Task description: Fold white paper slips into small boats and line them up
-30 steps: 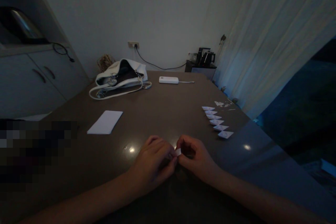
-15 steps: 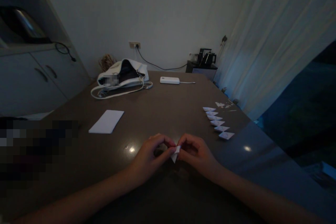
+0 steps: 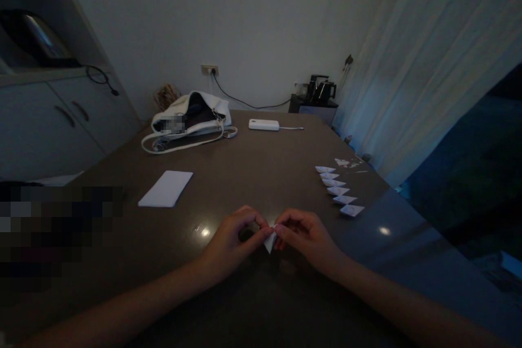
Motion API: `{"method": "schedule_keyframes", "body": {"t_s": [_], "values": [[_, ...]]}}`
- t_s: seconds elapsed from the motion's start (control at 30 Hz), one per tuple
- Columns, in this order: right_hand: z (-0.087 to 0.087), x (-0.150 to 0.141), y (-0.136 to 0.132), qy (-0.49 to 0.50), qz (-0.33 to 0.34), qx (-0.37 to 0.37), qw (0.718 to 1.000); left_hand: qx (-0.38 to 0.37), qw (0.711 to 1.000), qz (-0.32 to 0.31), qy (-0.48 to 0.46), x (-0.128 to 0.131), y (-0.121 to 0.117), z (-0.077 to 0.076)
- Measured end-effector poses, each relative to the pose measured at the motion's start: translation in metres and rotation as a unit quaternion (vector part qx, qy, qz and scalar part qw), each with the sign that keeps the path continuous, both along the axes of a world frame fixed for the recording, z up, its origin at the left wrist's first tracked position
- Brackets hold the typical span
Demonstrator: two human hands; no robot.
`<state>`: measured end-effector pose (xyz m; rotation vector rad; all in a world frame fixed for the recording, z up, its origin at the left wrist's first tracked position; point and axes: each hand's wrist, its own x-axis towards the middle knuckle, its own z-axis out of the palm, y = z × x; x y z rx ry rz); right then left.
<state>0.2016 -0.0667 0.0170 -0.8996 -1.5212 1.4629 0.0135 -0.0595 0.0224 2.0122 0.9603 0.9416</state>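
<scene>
A small folded piece of white paper is pinched between my two hands, its pointed end hanging down toward me. My left hand grips its left side with thumb and index finger. On the other side, my right hand pinches the top right part, the thumb lying over it. The fingertips cover much of the paper. To the right, several small folded paper boats lie in a slanting row. A stack of white paper sheets rests on the table at the left.
Torn paper scraps lie near the table's right edge. A white handbag with a loose strap sits at the far left of the brown table, and a white power bank with a short cable lies beyond my hands.
My right thumb has moved over the top of the folded paper, covering more of it. My left hand has shifted very slightly left. Everything else stays put.
</scene>
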Motion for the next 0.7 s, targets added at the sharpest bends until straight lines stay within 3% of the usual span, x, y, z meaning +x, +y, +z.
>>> {"method": "schedule_keyframes", "body": {"t_s": [0.23,0.5,0.7], "values": [[-0.0030,0.0041,0.0057,0.027,-0.004,-0.008,1.000,-0.006,0.997,-0.061,-0.037,-0.0043,0.0025,0.0029],[-0.0066,0.0014,0.0074,0.184,0.014,-0.168,0.969,-0.056,0.987,-0.105,-0.111,-0.0052,0.0071,-0.0037],[-0.0040,0.0009,0.0082,0.210,0.002,-0.208,0.955,-0.106,0.977,-0.121,-0.141,-0.0038,0.0090,-0.0038]]}}
